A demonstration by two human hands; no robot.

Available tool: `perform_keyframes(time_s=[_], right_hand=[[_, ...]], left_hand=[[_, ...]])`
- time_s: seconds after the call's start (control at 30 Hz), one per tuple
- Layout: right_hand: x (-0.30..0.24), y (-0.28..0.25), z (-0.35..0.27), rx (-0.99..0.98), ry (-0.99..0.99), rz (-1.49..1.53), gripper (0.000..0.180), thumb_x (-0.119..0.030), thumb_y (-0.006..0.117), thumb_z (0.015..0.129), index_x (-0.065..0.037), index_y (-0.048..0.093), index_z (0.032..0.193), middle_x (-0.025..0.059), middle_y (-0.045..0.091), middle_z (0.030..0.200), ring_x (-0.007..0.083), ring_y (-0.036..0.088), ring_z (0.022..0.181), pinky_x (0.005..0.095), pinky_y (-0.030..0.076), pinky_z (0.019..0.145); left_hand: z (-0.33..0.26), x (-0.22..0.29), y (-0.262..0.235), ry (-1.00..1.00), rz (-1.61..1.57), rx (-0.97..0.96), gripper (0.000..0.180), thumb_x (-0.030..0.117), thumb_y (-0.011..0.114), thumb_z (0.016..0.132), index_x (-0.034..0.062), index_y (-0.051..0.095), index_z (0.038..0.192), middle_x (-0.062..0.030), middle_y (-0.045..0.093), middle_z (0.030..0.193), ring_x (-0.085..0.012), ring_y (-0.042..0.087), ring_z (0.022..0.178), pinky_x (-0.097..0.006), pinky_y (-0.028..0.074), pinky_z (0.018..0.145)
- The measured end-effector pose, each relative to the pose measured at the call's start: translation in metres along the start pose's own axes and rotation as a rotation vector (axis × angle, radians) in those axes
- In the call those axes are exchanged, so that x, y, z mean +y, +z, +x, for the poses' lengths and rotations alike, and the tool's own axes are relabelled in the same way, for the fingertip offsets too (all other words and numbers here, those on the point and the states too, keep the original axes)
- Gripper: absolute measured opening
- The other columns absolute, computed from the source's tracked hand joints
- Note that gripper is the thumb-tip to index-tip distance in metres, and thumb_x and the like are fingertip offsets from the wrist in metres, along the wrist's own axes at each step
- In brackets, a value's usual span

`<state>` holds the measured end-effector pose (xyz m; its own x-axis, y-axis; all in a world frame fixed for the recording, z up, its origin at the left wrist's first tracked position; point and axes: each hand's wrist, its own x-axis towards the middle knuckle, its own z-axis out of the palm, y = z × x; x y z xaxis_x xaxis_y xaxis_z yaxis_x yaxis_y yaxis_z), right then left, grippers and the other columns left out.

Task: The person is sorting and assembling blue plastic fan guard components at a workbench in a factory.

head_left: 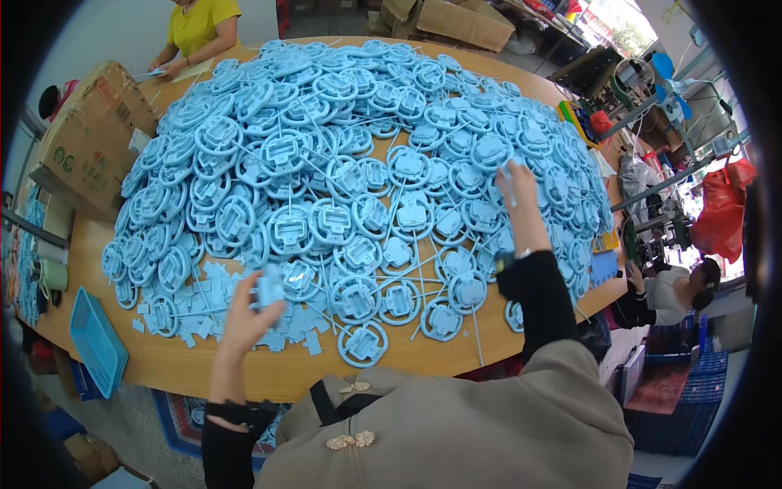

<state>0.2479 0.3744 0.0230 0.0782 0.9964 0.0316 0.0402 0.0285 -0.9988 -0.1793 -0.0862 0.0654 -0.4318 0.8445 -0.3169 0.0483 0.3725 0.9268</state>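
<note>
My left hand [248, 319] is closed on a small light blue plastic piece [270, 285], blurred by motion, above the near left of the table. Below it lies a scatter of small flat light blue plates [213, 303]. My right hand [525, 204] reaches out over the right side of a large heap of light blue plastic rings [334, 220] with boxy centres. Its fingers look pinched together, with a pale blue streak at them; what they grip is too smeared to name. Thin light blue rods stick out among the rings.
A wooden table [187, 363] carries the heap. On its left stand a cardboard box [96, 134] and a blue plastic basket [98, 342] at the edge. One person [204, 33] sits at the far left, another [672, 293] at the right. A blue fan [669, 88] stands beyond.
</note>
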Motion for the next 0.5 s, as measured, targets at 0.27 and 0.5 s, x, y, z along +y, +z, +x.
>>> perform_keyframes(time_s=[0.27,0.5], right_hand=[[-0.049,0.076,-0.287,-0.786,0.101,-0.174,0.069,-0.012,0.070,0.077,-0.005,0.038,0.139,0.0137,0.042,0.132,0.0236,0.045,0.119,0.0339,0.042,0.096],[-0.030,0.107,-0.301,-0.431,0.606,0.271,0.047,-0.015,0.062,0.086,-0.012,0.047,0.131,-0.0022,0.058,0.092,0.0053,0.052,0.068,0.0211,0.042,0.055]], left_hand=[[0.014,0.032,0.121,0.378,0.340,-0.216,0.087,0.027,0.078,0.066,0.0011,0.035,0.138,-0.0216,0.047,0.122,-0.0355,0.050,0.111,-0.041,0.041,0.095],[0.007,0.046,0.137,0.533,0.291,-0.293,0.099,0.025,0.083,0.061,0.0045,0.030,0.142,-0.0203,0.041,0.134,-0.0354,0.038,0.127,-0.040,0.035,0.103]])
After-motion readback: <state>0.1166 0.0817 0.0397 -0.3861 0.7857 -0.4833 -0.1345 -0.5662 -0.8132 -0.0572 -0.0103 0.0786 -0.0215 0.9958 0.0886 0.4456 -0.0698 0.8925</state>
